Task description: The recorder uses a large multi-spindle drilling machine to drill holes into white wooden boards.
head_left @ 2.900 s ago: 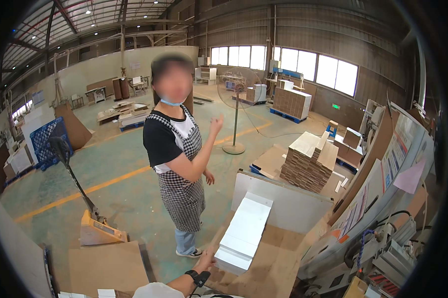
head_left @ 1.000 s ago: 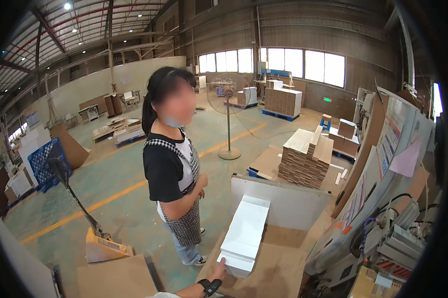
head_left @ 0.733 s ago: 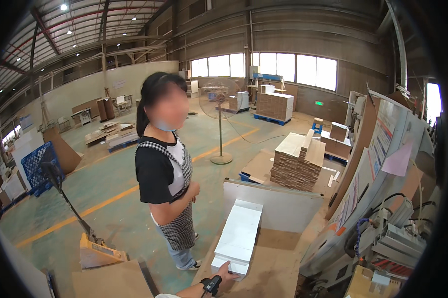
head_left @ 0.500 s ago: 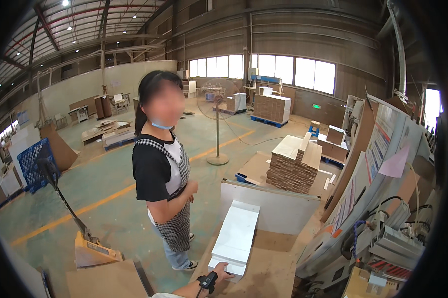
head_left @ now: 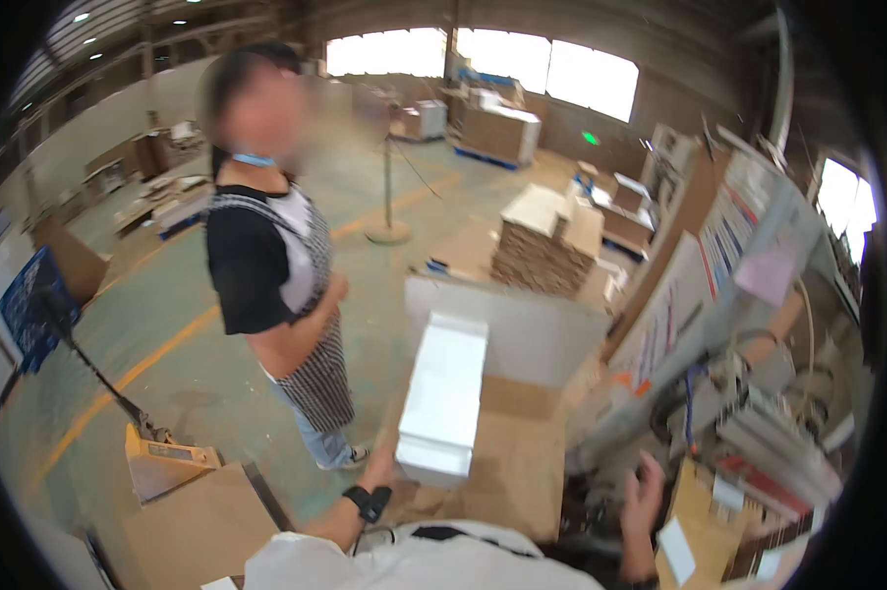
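White rectangular panels [head_left: 445, 383] lie stacked lengthwise on a brown board surface [head_left: 522, 442] in front of me. My left hand [head_left: 380, 466], with a black band on its wrist, is against the left side of the stack near its close end. Blur and the stack hide its fingers, so its grip cannot be made out. My right hand [head_left: 644, 500] is raised at the lower right, fingers apart and holding nothing, beside a machine [head_left: 758, 423]. An upright pale panel [head_left: 522, 324] stands behind the white stack.
A person [head_left: 266, 236] in a checked apron stands just left of the board surface. A yellow pallet jack [head_left: 168, 460] is at the lower left. Beyond the upright panel is a pile of brown boards [head_left: 542, 256]. Cardboard [head_left: 709, 501] lies at the lower right.
The view has tilted down and shifted right. My left hand has moved from the top of the stack's near end to its left side. My right hand has come into view.
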`<state>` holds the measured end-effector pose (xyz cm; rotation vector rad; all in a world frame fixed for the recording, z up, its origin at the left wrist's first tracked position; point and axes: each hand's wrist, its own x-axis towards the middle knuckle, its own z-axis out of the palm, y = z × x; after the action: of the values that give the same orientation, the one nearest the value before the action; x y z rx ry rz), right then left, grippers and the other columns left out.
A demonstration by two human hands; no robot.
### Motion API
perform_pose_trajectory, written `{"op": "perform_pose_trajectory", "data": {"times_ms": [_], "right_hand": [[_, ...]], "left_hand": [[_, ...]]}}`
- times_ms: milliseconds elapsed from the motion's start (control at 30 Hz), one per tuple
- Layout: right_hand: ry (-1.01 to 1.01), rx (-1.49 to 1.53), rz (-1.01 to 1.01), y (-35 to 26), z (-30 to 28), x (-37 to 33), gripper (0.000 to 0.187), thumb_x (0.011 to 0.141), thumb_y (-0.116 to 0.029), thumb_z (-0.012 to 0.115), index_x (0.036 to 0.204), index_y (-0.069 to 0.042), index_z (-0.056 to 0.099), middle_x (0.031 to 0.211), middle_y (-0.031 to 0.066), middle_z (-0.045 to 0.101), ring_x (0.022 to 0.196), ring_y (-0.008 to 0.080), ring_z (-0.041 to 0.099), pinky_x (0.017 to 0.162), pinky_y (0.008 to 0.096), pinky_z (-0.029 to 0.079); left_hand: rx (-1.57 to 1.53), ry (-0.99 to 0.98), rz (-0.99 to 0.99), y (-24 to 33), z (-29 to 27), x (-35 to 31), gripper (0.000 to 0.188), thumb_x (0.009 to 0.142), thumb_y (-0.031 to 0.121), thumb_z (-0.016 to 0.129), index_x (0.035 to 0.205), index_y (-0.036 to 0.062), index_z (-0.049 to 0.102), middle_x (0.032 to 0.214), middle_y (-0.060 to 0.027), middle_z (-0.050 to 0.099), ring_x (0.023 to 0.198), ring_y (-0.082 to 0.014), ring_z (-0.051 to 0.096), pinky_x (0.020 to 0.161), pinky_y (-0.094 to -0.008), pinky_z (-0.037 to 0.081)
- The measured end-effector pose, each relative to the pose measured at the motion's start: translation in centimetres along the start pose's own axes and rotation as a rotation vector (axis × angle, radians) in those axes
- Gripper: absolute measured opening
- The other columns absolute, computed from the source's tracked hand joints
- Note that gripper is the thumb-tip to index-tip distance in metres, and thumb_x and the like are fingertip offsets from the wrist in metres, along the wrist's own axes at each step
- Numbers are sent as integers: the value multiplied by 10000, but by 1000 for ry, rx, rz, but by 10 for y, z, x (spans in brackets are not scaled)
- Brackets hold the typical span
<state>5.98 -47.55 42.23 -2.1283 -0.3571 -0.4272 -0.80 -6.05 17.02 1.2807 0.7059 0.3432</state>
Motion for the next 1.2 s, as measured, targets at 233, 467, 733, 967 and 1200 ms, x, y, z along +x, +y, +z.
{"op": "perform_pose_trajectory", "data": {"times_ms": [233, 467, 733, 967, 1200], "right_hand": [[-797, 222, 452, 89, 225, 13, 268, 875, -293, 407, 1013, -85, 504, 912, 39, 513, 813, 164, 482, 675, 294, 410], [-509, 655, 766, 113, 333, -11, 435, 868, -445, 371, 1130, -102, 427, 972, 66, 477, 870, 180, 461, 728, 391, 421], [-301, 154, 535, 45, 372, -16, 660, 835, -412, 458, 1327, -71, 180, 1292, 261, 304, 1190, 367, 318, 977, 413, 264], [-489, 239, 584, 27, 350, -6, 702, 828, -370, 470, 1344, -70, 101, 1347, 244, 196, 1261, 360, 186, 1010, 425, 208], [-341, 420, 582, 57, 373, -18, 519, 774, -298, 579, 1147, 17, 405, 1091, 177, 508, 1028, 281, 475, 880, 376, 389]], "left_hand": [[106, -15, -496, 27, -5, 31, 665, 824, 590, 319, 1176, 32, 401, 1111, -48, 409, 980, -208, 368, 917, -422, 245], [-56, -360, -188, 46, 27, 43, 648, 873, 513, 280, 1302, 26, 276, 1296, -114, 349, 1190, -233, 313, 988, -339, 237], [211, -157, -150, 70, 37, 35, 432, 886, 257, 357, 1206, -32, 339, 1149, -148, 451, 1010, -250, 466, 808, -359, 408], [227, -194, -91, 49, 32, 60, 464, 872, 289, 372, 1203, -34, 330, 1107, -144, 471, 960, -259, 482, 815, -378, 399], [1142, -253, 626, 2, 18, 93, 196, 791, 82, 381, 840, -42, 524, 800, -251, 548, 765, -380, 524, 695, -446, 412]]}}
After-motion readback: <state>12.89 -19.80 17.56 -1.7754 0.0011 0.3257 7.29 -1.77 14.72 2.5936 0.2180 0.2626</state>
